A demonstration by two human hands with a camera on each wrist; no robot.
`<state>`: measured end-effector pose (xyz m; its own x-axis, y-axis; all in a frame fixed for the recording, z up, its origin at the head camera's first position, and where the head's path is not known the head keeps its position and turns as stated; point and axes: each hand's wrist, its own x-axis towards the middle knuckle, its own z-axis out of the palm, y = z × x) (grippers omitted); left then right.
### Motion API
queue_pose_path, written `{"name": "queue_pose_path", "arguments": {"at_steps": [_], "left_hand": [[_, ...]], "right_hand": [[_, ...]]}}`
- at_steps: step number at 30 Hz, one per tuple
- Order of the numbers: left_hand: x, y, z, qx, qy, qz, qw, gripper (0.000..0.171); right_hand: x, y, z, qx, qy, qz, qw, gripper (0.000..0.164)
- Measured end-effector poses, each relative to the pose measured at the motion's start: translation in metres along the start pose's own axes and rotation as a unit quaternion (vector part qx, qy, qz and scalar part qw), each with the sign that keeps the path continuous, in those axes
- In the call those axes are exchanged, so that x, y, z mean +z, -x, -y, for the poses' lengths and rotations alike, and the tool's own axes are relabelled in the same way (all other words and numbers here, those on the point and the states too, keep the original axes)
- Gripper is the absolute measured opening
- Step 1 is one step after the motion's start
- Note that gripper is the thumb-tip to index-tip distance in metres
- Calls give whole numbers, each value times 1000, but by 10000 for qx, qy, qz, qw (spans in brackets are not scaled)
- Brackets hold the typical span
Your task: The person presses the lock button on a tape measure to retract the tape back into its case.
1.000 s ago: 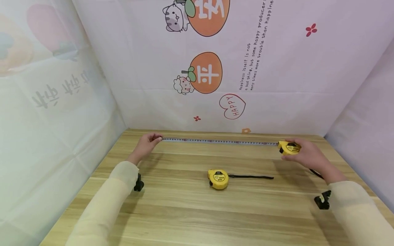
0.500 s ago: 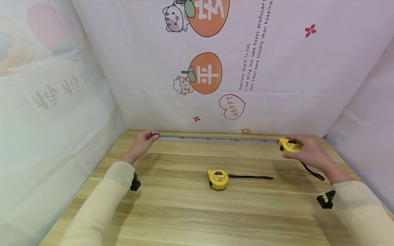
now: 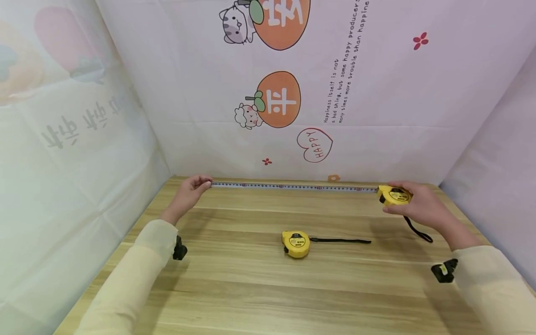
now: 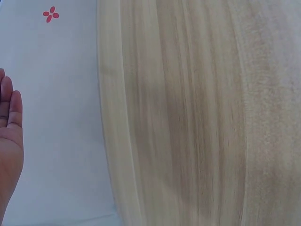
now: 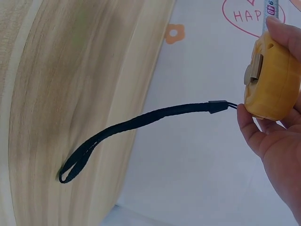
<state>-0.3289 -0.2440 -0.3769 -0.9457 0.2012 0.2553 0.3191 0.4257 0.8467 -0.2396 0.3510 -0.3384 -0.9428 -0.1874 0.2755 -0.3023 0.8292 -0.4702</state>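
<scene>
While the right hand [image 3: 425, 204] grips the yellow case [image 3: 393, 196] in nearly the same place as one second earlier, the left hand [image 3: 187, 194] has shifted farther left and slightly higher in the head view. Its thumb and fingers pinch the free end of the blade [image 3: 293, 187], which runs almost straight between the hands, near the far edge of the table [image 3: 251, 284]. The blade's left end has moved with the hand. The strap [image 3: 417, 230], earlier partly hidden by the right forearm, now shows as a loop hanging below the right hand. The second tape [image 3: 296, 245] lies unmoved on the table, nearer the viewer than the blade, its cord [image 3: 341, 240] extended rightward.
</scene>
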Motion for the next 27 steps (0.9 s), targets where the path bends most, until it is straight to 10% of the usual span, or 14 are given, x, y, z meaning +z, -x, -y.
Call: {"name": "queue_pose_path", "arguments": {"at_steps": [15, 27], "left_hand": [[-7, 8, -12, -18, 4, -20, 10000, 36], [-11, 23, -52, -88, -48, -68, 9999, 29]], "right_hand": [[-3, 5, 7, -60, 64, -209, 9997, 75], [-6, 11, 13, -297, 135, -390, 9987, 74]]}}
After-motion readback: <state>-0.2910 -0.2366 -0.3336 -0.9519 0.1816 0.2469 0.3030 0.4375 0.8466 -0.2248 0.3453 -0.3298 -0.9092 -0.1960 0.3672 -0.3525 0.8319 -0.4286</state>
